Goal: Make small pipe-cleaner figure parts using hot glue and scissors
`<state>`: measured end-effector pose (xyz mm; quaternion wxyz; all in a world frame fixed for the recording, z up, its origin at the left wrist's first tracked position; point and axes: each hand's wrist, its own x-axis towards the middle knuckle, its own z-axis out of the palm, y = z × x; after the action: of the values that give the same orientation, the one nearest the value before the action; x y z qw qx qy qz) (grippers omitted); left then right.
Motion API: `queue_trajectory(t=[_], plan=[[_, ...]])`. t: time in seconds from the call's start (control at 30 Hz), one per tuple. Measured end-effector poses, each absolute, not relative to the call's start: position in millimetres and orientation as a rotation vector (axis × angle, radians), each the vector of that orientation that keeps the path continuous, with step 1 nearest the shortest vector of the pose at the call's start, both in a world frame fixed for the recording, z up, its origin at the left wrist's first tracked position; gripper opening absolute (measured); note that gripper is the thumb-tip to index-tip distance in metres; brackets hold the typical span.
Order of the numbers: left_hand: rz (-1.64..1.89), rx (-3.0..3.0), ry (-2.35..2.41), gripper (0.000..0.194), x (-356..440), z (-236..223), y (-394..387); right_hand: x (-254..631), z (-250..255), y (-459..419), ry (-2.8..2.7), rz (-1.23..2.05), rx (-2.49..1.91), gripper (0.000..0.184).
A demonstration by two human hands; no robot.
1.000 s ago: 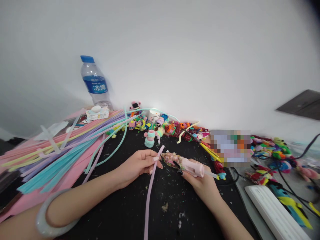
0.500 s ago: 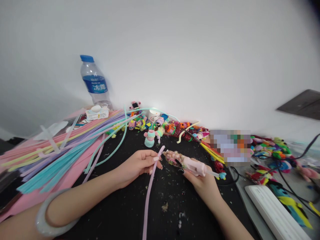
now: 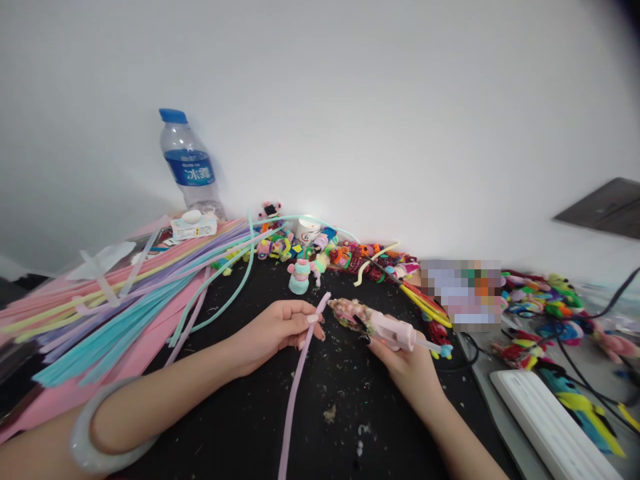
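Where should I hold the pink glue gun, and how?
The glue gun is probably best held by its pink rear half, from the near right, where the right hand grips: its front looks crusted, and its tip points left toward the lilac strip.

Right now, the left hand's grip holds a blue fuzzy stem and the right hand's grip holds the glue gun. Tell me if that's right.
The color is wrong: the head view shows the left hand's grip on a lilac fuzzy stem. The rest stands.
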<state>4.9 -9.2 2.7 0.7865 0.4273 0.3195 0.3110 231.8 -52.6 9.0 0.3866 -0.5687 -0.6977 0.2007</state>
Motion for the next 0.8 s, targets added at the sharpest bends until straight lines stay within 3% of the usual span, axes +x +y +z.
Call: queue_trajectory(t=[0.8], plan=[[0.659,0.941,0.685,0.018,4.8,2.5,-9.4,234.2,7.6,-53.3,-1.769,0.502,-1.465,0.010]])
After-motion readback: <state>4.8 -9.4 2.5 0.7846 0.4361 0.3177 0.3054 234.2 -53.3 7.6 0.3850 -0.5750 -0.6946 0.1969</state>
